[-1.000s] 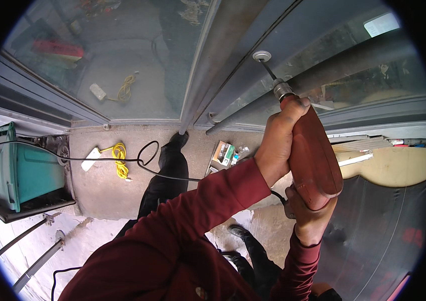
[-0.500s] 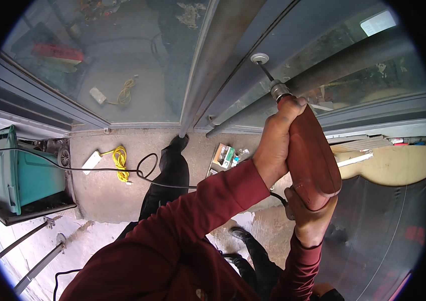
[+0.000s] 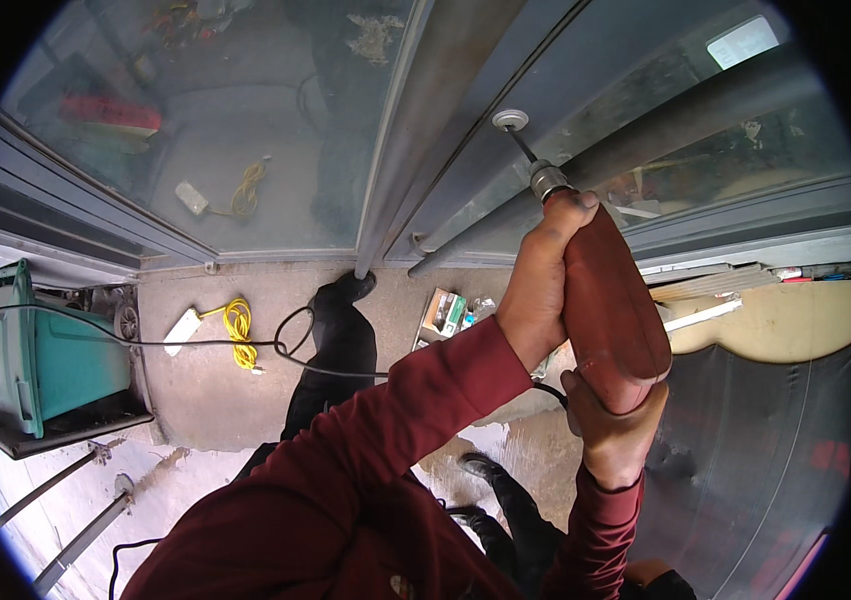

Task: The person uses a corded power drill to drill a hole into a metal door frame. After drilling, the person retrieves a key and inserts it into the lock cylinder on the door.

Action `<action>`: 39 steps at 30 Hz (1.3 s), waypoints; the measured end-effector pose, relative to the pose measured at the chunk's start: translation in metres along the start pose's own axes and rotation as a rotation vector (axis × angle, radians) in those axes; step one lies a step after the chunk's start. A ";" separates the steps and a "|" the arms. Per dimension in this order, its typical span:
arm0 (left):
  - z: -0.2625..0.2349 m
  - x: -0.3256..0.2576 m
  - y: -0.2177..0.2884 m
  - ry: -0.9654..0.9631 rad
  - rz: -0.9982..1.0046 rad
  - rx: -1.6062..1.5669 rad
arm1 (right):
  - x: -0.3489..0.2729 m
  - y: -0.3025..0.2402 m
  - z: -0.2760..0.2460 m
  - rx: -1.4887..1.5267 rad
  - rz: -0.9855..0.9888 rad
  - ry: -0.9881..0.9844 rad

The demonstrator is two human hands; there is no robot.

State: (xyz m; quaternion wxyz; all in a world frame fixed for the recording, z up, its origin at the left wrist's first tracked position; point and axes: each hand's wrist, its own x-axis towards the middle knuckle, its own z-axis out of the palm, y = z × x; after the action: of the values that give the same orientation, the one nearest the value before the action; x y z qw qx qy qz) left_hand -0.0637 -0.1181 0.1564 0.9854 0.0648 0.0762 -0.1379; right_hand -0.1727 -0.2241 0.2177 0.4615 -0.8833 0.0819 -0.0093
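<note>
While left fingers [image 3: 572, 209] and right fingers [image 3: 574, 393] are gripping the drill [image 3: 613, 295], I'm apparently boring the ring [image 3: 507, 118] beyond it, likely needing steadiness next.

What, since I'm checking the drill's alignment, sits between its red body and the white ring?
In the head view, the silver chuck and thin bit.

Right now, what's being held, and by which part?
The red drill, in both hands: left hand around the front of its body, just behind the chuck; right hand at its rear end.
</note>
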 end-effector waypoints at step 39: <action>-0.003 -0.002 0.008 -0.044 -0.037 -0.040 | -0.007 -0.011 0.014 -0.090 -0.142 0.041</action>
State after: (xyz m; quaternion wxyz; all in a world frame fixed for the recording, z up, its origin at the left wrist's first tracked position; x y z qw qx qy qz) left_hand -0.0642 -0.1091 0.1544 0.9852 0.0404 0.0583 -0.1560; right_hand -0.1769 -0.2057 0.2195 0.4178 -0.9064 0.0286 -0.0563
